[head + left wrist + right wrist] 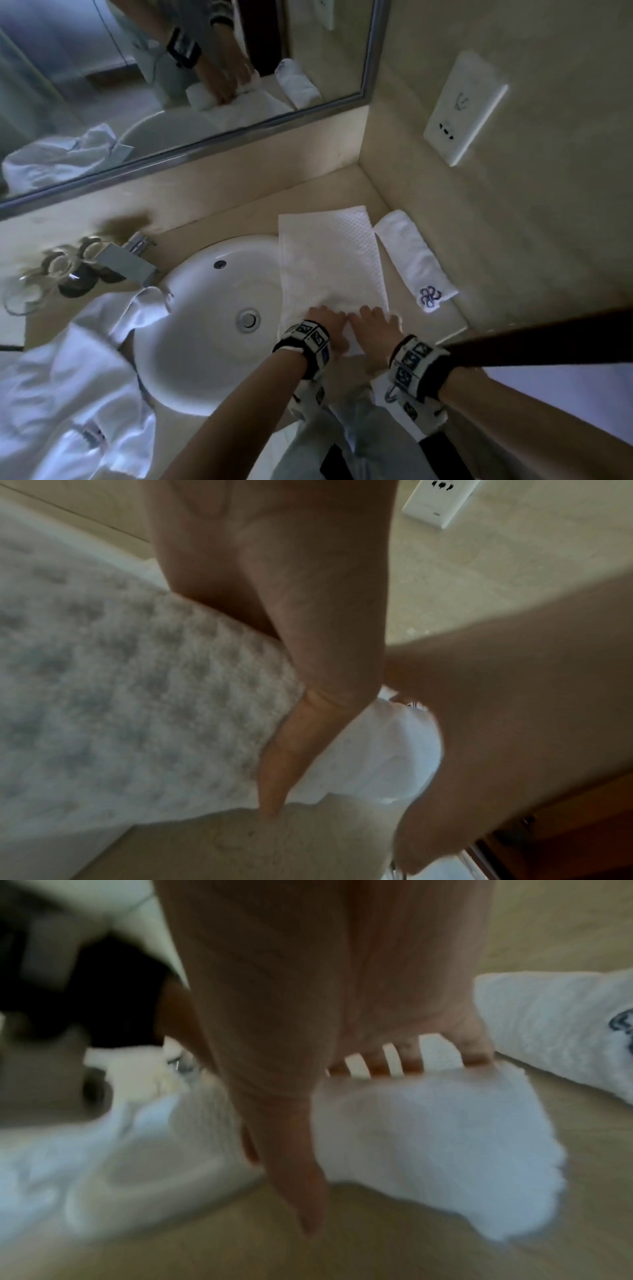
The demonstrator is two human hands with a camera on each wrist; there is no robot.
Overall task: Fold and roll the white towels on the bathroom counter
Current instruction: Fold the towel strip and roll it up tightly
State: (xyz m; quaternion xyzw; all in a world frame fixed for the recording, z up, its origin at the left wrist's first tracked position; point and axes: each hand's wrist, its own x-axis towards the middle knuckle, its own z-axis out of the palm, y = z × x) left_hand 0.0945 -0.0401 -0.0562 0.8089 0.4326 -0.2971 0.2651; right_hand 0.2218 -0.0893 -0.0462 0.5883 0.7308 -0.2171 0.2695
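Note:
A white waffle-textured towel point(329, 260) lies lengthwise on the beige counter point(404, 329), right of the sink, with its near end rolled up. My left hand point(325, 318) and right hand point(373, 320) sit side by side on that roll, fingers over the top. In the left wrist view my left hand point(308, 696) wraps the roll of the towel point(120, 696), thumb at its near edge. In the right wrist view my right hand point(291, 1096) has spread fingers over the towel point(428, 1137) and its thumb behind the roll.
A rolled towel with a blue logo point(414, 260) lies by the right wall. The white sink point(205, 308) adjoins the towel's left edge. Crumpled white towels point(68, 394) are heaped at the left. A faucet point(126, 260) and glasses point(51, 270) stand at the back left.

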